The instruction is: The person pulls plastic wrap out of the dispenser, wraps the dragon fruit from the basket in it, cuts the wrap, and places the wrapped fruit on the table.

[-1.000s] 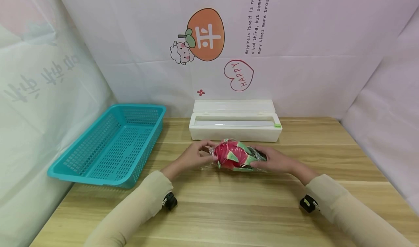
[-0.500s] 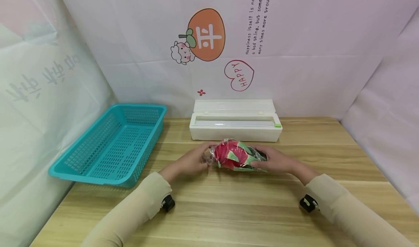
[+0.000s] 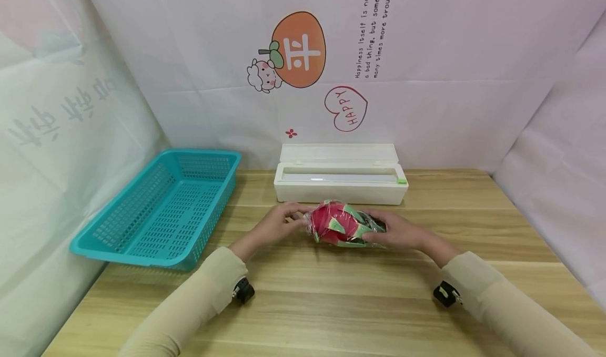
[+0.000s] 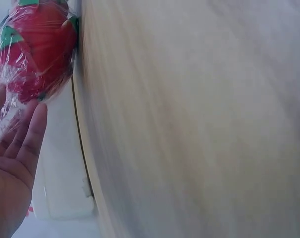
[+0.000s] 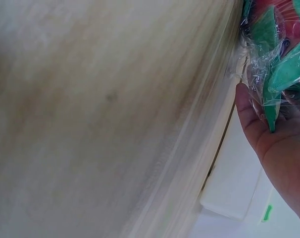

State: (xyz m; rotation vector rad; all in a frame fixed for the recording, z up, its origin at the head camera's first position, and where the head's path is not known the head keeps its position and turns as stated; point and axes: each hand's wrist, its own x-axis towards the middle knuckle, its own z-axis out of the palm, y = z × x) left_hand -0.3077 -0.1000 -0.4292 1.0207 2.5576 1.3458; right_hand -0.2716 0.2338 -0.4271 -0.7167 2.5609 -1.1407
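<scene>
Cradling the wrapped dragon fruit [image 3: 342, 224] from both ends, the two hands sit level on the wooden surface [image 3: 331, 304]. Right hand [image 3: 400, 234]: grip closed round the leafy green end, palm under the film, fingers partly hidden behind the fruit. Left hand [image 3: 274, 225]: fingers look nearly straight in the left wrist view, fingertips [image 4: 35, 116] touching the cling film [image 4: 11, 106] at the red end; whether the thumb pinches loose film I cannot tell. Fruit lies between the hands with its long axis left to right, red end toward the left hand, green scales toward the right. Neither hand is plainly nearer; both are in contact. Just behind the fruit stands the white film dispenser [image 3: 340, 181], lid up. Teal basket [image 3: 165, 210] lies well apart to the left, tilted against the backdrop. Both wrist views are blurred; the fruit's underside is hidden.
</scene>
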